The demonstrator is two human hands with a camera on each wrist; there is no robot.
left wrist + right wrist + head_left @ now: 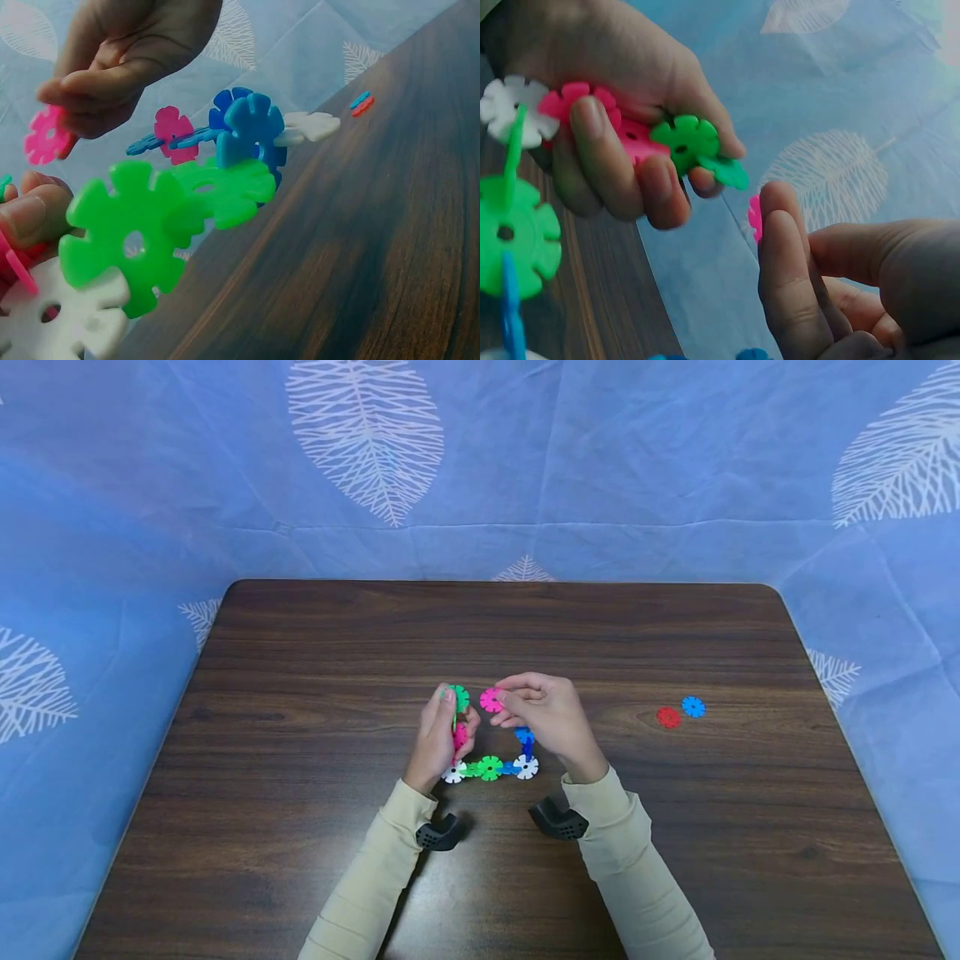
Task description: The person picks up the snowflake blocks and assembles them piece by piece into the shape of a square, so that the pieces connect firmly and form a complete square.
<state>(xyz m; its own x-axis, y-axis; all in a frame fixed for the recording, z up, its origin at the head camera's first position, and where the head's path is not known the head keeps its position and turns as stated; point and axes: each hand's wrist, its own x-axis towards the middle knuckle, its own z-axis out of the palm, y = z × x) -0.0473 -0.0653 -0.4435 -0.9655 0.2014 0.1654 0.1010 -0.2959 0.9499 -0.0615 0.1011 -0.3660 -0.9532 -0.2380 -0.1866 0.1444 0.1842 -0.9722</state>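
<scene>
My left hand grips one side of a chain of interlocking plastic snowflake discs. Pink discs and green discs of that side show between its fingers in the right wrist view. From there the chain runs through a white disc, bright green discs and blue discs, bending into a U shape. Between thumb and fingers my right hand pinches a loose pink snowflake disc, a short gap from the green end of the chain.
A red disc and a blue disc lie close together on the dark wooden table, to the right of the hands. Blue cloth with white leaf prints hangs behind the table and along its sides.
</scene>
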